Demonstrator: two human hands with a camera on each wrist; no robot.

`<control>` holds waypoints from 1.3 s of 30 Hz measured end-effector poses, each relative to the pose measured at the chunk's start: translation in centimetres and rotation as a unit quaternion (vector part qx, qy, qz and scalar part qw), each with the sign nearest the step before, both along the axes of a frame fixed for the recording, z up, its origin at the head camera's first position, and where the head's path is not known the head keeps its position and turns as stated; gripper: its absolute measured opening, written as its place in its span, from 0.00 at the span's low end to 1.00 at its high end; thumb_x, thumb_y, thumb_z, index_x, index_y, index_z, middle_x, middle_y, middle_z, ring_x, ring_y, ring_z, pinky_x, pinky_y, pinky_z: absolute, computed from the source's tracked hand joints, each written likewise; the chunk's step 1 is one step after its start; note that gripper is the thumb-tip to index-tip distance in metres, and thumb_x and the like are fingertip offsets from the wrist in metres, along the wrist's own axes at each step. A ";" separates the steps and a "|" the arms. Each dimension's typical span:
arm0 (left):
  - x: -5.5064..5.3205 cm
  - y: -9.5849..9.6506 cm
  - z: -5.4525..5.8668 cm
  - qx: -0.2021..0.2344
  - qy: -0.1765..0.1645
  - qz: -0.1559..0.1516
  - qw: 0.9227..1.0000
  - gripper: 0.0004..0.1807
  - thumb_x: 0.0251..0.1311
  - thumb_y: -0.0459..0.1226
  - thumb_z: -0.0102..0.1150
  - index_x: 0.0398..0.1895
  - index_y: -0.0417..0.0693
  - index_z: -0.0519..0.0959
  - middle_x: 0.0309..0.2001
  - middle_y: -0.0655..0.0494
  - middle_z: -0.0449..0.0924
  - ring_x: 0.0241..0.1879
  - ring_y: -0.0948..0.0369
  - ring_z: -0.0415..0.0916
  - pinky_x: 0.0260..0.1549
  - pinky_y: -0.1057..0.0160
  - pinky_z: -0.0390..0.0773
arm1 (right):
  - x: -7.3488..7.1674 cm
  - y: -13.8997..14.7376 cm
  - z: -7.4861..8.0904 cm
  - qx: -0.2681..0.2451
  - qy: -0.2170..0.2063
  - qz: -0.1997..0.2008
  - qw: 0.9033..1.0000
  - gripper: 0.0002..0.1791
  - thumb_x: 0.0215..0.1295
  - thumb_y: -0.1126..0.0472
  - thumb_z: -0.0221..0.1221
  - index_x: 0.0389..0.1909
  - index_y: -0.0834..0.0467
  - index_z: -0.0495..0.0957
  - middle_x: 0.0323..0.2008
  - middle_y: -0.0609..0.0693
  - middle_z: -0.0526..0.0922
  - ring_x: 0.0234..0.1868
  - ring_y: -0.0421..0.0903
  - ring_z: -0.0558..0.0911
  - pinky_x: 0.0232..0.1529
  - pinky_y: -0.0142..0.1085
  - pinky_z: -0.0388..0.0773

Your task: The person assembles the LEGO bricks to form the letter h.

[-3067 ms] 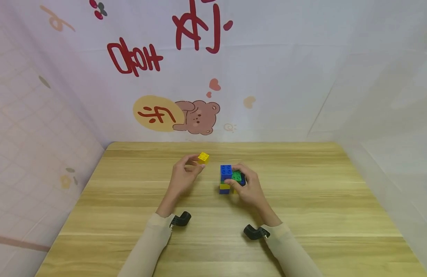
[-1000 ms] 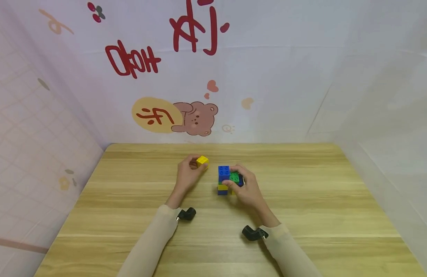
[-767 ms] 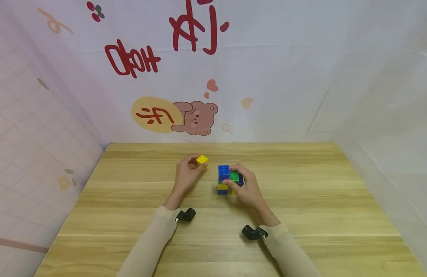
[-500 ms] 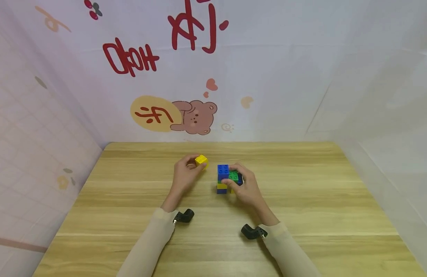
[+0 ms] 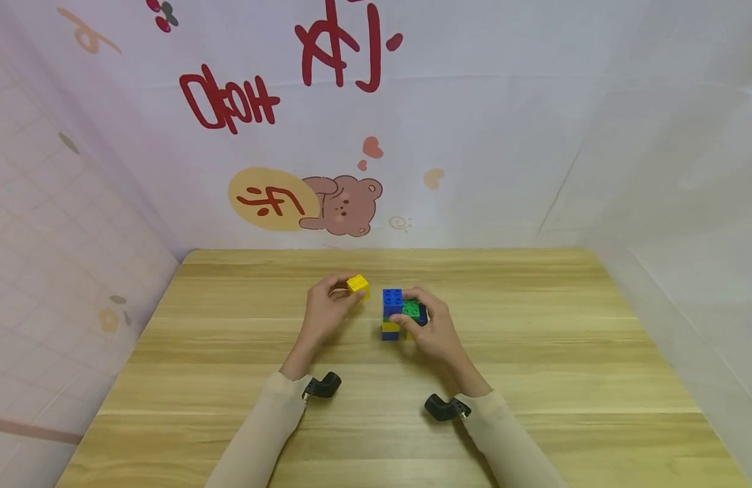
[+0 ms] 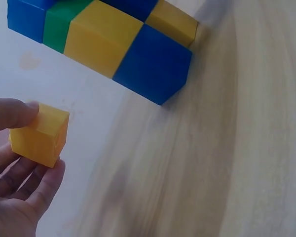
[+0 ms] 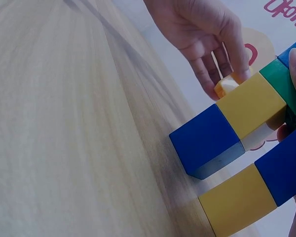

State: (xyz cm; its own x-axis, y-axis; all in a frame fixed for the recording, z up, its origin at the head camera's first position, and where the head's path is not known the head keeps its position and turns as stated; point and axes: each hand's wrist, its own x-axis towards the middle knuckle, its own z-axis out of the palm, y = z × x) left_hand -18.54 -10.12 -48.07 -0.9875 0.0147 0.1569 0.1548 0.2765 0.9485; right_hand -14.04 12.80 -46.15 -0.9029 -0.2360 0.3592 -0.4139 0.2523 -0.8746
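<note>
In the head view my left hand (image 5: 323, 312) pinches a small yellow toy building brick (image 5: 358, 286) between thumb and fingers, above the table. It stays apart from the brick stack just to its right. My right hand (image 5: 438, 332) grips that stack, thumb in front and fingers behind. A tall blue brick (image 5: 392, 301) tops its left column, over green, yellow and blue ones. Beside it is a lower column with a green brick (image 5: 411, 310) on top, partly hidden by the hand. The right wrist view shows the columns' lower blue brick (image 7: 204, 138) and yellow brick (image 7: 237, 200).
Both hands work over a wooden table (image 5: 376, 420). A white printed cloth (image 5: 485, 135) hangs behind its far edge and along the sides. Each wrist carries a black bracket, such as the left one (image 5: 323, 386).
Over three seconds the yellow brick has come slightly lower and tilted in my left hand, then shifted slightly right toward the stack. My right hand keeps its hold on the stack.
</note>
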 end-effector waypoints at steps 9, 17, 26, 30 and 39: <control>1.9 0.8 3.6 0.012 -0.003 -0.017 1.000 0.19 0.62 0.27 0.68 0.57 0.34 0.81 0.56 0.39 0.80 0.54 0.46 0.79 0.60 0.50 0.83 | 0.1 0.0 0.2 0.012 0.003 -0.004 1.000 0.16 0.62 0.67 0.70 0.49 0.62 0.79 0.43 0.55 0.83 0.44 0.42 0.78 0.49 0.33 0.79; 0.9 0.5 2.2 0.029 0.030 -0.035 0.999 0.21 0.61 0.29 0.70 0.57 0.37 0.82 0.57 0.40 0.81 0.55 0.45 0.79 0.61 0.45 0.82 | 0.1 0.0 0.2 0.011 0.006 -0.001 1.000 0.15 0.62 0.67 0.70 0.49 0.61 0.79 0.43 0.55 0.82 0.44 0.44 0.78 0.49 0.33 0.79; 0.9 0.4 3.1 0.032 0.072 -0.059 0.995 0.19 0.59 0.31 0.72 0.55 0.43 0.84 0.54 0.47 0.83 0.51 0.50 0.81 0.57 0.45 0.84 | 0.0 0.1 0.0 0.008 0.014 -0.001 1.000 0.15 0.62 0.68 0.70 0.48 0.61 0.80 0.43 0.55 0.82 0.45 0.41 0.78 0.49 0.31 0.79; 1.0 0.6 3.7 0.027 0.084 -0.068 0.994 0.20 0.58 0.30 0.73 0.55 0.42 0.84 0.53 0.47 0.83 0.51 0.51 0.81 0.56 0.53 0.86 | 0.1 0.1 0.1 0.006 0.016 -0.003 1.000 0.14 0.62 0.68 0.70 0.48 0.61 0.80 0.43 0.55 0.82 0.44 0.41 0.78 0.48 0.29 0.78; 1.3 0.8 4.8 0.035 0.088 -0.083 0.992 0.20 0.59 0.29 0.71 0.56 0.42 0.83 0.53 0.46 0.82 0.52 0.49 0.80 0.58 0.52 0.84 | -1.3 0.4 -2.5 0.015 0.015 -0.008 1.000 0.16 0.62 0.68 0.70 0.50 0.60 0.80 0.44 0.55 0.82 0.45 0.44 0.78 0.49 0.29 0.77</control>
State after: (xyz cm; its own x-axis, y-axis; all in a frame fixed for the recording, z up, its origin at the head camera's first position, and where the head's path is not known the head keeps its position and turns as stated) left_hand -17.22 -9.30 -43.29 -0.9297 0.1586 0.3325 0.3572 0.1682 0.9188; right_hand -15.39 13.15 -48.64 -0.8952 -0.2323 0.3803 -0.4364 0.2843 -0.8537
